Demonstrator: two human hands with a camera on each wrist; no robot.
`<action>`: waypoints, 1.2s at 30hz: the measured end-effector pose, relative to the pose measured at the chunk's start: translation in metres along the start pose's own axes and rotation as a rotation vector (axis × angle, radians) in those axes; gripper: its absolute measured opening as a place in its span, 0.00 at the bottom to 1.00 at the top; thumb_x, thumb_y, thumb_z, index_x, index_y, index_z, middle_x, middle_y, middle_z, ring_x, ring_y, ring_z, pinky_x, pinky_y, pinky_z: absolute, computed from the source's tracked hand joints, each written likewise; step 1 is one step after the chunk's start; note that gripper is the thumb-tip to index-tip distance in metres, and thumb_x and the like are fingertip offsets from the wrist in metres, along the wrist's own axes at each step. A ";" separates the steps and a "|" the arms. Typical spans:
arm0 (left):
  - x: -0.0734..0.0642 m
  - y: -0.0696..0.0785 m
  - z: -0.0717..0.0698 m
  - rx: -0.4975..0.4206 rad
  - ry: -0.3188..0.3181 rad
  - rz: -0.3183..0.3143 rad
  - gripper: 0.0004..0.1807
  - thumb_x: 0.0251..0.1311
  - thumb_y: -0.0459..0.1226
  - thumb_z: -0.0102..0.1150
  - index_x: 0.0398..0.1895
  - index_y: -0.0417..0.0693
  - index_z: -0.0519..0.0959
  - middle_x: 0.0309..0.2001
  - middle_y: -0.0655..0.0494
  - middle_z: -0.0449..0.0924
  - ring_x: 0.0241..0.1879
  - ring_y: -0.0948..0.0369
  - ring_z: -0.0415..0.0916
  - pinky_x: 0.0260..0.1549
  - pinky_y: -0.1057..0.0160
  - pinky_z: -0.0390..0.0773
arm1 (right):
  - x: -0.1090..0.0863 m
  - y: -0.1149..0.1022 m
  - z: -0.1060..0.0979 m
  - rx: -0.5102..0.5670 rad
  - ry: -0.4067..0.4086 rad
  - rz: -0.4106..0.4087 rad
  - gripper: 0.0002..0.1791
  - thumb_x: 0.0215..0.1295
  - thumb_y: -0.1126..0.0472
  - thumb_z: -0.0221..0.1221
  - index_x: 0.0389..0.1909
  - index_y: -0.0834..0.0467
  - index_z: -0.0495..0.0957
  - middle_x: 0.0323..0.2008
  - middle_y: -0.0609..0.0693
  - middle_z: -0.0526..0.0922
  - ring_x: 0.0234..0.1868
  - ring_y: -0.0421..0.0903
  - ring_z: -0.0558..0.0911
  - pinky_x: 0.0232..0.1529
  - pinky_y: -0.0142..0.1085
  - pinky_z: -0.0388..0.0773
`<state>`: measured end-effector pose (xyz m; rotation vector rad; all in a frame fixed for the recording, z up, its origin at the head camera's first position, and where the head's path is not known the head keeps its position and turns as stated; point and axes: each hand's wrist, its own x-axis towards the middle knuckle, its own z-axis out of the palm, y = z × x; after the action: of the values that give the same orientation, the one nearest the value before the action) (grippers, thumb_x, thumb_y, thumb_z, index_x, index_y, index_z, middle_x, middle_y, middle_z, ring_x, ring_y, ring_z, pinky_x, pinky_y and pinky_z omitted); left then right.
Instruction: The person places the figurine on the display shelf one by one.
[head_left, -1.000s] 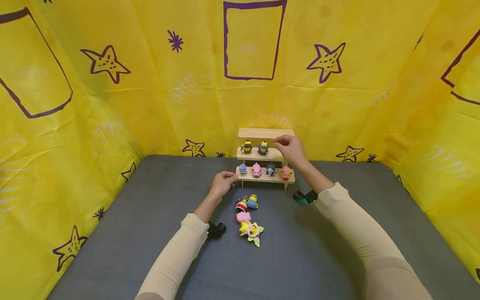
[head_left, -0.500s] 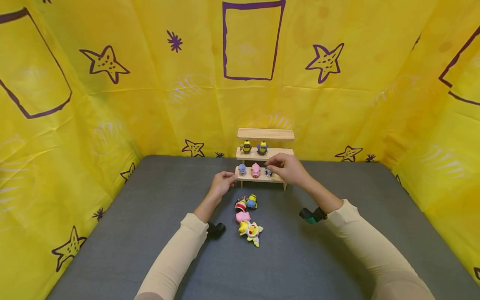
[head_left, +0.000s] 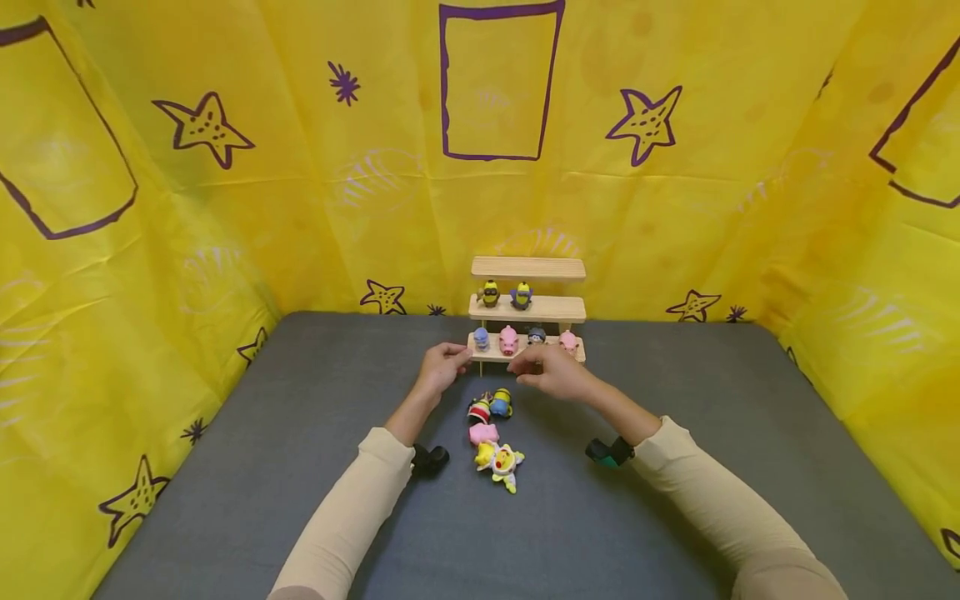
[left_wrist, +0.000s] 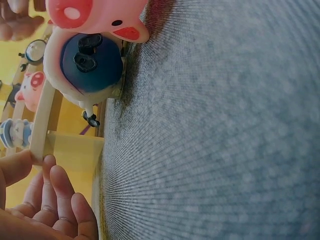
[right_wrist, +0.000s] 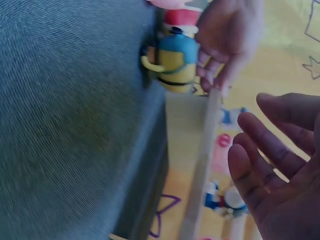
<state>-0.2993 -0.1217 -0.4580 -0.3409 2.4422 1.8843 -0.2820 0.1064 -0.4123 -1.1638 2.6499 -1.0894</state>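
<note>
My left hand pinches the left end of the lowest tier of a wooden display stand between thumb and fingertip. My right hand hovers before that tier, fingers relaxed, holding nothing in the right wrist view. Along the lowest tier stand a blue figurine, a pink pig figurine, a dark-topped figurine and another pink pig, the last two partly behind the right hand. Two minion figurines, one brown-based, one purple-winged, stand on the middle tier's left half.
In front of the stand, several figurines lie clustered on the grey tabletop: a blue-and-yellow minion, a red-and-white one, a pink one and a white-and-yellow one. A yellow patterned cloth rises behind.
My right hand has come down from the middle tier's right side, past the lowest tier's figurines, to a spot in front of the stand. The left hand keeps its hold on the stand.
</note>
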 end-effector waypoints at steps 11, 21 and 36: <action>0.001 -0.002 -0.002 -0.016 0.008 0.011 0.15 0.65 0.40 0.60 0.48 0.39 0.80 0.40 0.45 0.84 0.33 0.59 0.77 0.34 0.64 0.73 | 0.010 0.014 0.023 -0.092 -0.207 -0.078 0.19 0.55 0.74 0.61 0.50 0.61 0.81 0.49 0.54 0.84 0.54 0.51 0.80 0.58 0.47 0.75; 0.002 -0.002 -0.001 0.000 -0.001 0.002 0.15 0.65 0.40 0.60 0.49 0.39 0.80 0.40 0.45 0.83 0.35 0.56 0.79 0.36 0.64 0.74 | 0.015 0.020 0.038 -0.121 -0.297 -0.086 0.24 0.55 0.77 0.56 0.53 0.58 0.81 0.51 0.50 0.84 0.55 0.47 0.80 0.59 0.44 0.74; -0.001 0.001 -0.002 -0.011 -0.002 0.004 0.15 0.66 0.39 0.59 0.50 0.38 0.80 0.39 0.46 0.83 0.31 0.62 0.75 0.33 0.66 0.72 | 0.004 0.017 0.032 -0.100 -0.240 0.015 0.14 0.59 0.61 0.66 0.46 0.58 0.83 0.39 0.49 0.84 0.35 0.36 0.76 0.39 0.29 0.73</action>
<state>-0.2984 -0.1228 -0.4564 -0.3351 2.4334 1.8998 -0.2859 0.0932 -0.4461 -1.2052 2.5465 -0.7669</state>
